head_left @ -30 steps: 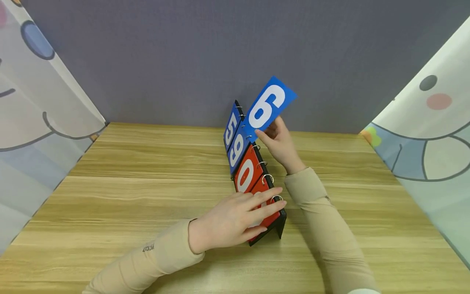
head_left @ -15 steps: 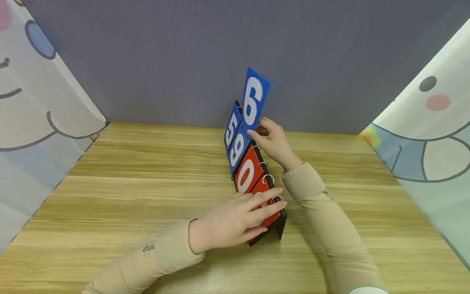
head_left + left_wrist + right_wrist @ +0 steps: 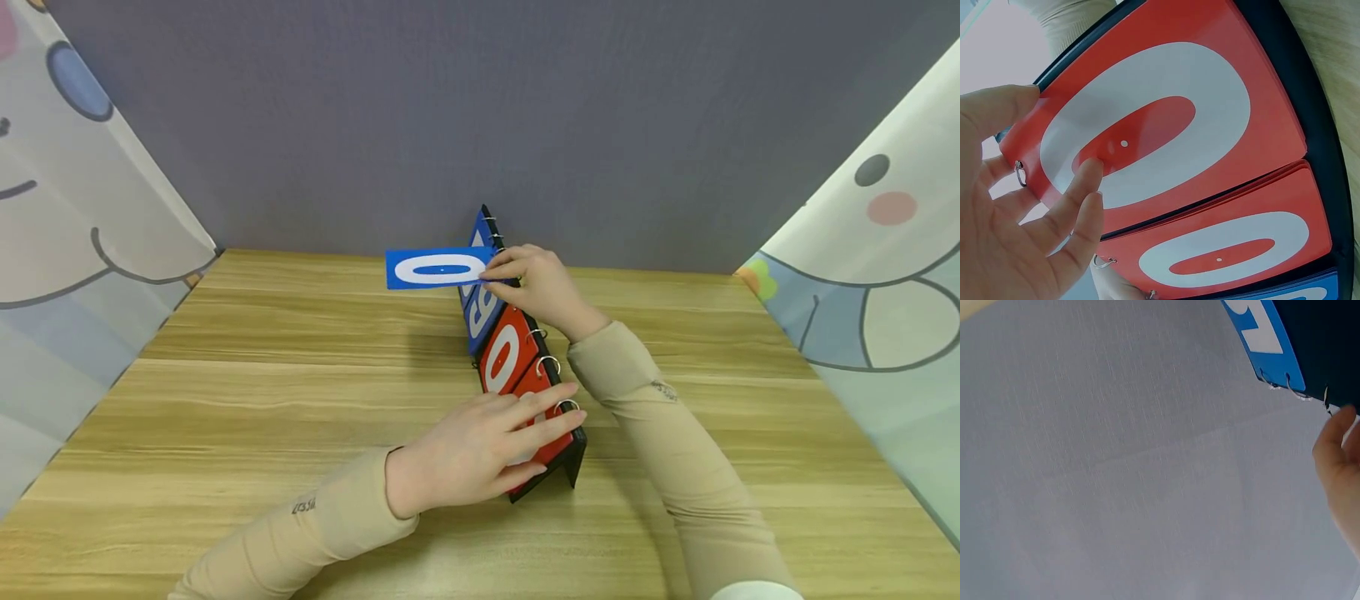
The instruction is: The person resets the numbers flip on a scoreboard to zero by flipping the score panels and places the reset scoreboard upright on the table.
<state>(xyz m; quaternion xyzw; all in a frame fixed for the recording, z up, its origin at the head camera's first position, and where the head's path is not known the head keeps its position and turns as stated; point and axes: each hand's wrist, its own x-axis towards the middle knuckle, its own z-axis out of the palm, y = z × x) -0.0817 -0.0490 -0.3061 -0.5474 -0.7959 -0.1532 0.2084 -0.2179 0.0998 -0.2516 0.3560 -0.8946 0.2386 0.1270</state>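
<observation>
A flip scoreboard with a black stand (image 3: 573,458) carries blue number cards at its far end and red ones at its near end. My right hand (image 3: 543,287) pinches a blue card (image 3: 442,269) with a white 0 beside its binder rings; the card juts out to the left, level over the board. Under it a blue 9 or 6 card (image 3: 483,312) partly shows. My left hand (image 3: 480,454) rests with long, spread fingers across the nearest red 0 card (image 3: 1222,137). Another red 0 card (image 3: 501,358) lies beside it.
The wooden table (image 3: 262,375) holds the scoreboard near its middle. A grey partition (image 3: 337,125) stands behind, with cartoon-printed curtains (image 3: 885,275) at both sides. Metal rings (image 3: 547,365) stick up along the board's upper edge.
The raised blue 6 card has gone over to the right side, out of sight. My right hand now holds the blue 0 card out to the left. My left hand has stayed put.
</observation>
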